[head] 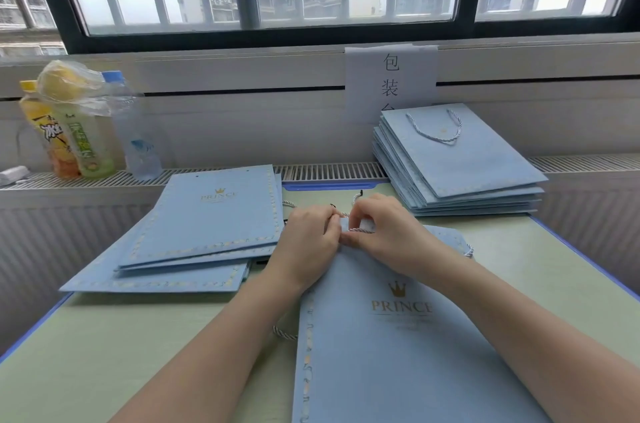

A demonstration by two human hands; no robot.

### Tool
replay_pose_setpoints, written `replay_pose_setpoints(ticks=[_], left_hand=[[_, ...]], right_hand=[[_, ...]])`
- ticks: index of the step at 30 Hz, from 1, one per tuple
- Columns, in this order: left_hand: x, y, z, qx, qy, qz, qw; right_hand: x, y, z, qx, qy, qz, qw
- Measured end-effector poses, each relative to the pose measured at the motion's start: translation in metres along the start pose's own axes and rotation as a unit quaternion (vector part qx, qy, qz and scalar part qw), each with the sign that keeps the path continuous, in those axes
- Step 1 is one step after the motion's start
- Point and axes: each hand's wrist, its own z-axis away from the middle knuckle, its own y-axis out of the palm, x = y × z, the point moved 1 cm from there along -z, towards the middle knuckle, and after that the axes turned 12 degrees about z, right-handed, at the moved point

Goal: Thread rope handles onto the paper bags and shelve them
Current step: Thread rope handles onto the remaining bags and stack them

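Beneath a barred window, a worker's left hand (pixel 311 235) and right hand (pixel 377 232) pinch a twisted rope handle (pixel 360 231) at the top edge of a flat blue PRINCE paper bag (pixel 398 346) on the green table (pixel 104 353), apparently mid-threading; feeding the cord end through a punched hole likely comes next.

Both bare forearms reach forward from the lower edge of the view and converge near the middle. The left hand (pixel 311 235) lies knuckles up, its fingers curled in toward the right hand (pixel 379 227). The right hand arches, its fingertips (pixel 351 223) bent down in a pinch. The two hands touch at the fingers, wrists apart.
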Motion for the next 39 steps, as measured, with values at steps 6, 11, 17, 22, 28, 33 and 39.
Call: replay_pose_setpoints(ticks=[6, 11, 17, 22, 28, 33, 39], left_hand=[[0.000, -0.006, -0.002, -0.040, -0.004, 0.035, 0.999], [-0.009, -0.013, -0.001, -0.043, -0.060, 0.127, 0.989], [-0.014, -0.025, -0.002, -0.048, -0.080, 0.196, 0.976], [-0.015, -0.035, -0.003, 0.013, -0.141, 0.278, 0.950], [-0.015, -0.045, -0.001, 0.103, -0.213, 0.309, 0.921], [-0.017, -0.046, 0.000, 0.128, -0.235, 0.349, 0.898], [-0.010, -0.044, -0.002, 0.107, -0.241, 0.342, 0.902]], right_hand=[[0.003, -0.005, 0.002, 0.001, -0.029, -0.022, 0.999], [0.005, -0.003, 0.003, -0.010, -0.034, -0.045, 0.998], [0.008, -0.005, 0.004, 0.038, 0.005, -0.103, 0.994], [0.018, -0.006, 0.006, 0.011, -0.012, -0.129, 0.991], [0.016, -0.009, 0.006, 0.006, 0.002, -0.126, 0.992], [0.011, -0.012, 0.005, 0.029, -0.001, -0.152, 0.988], [0.008, -0.011, 0.004, 0.030, -0.001, -0.157, 0.987]])
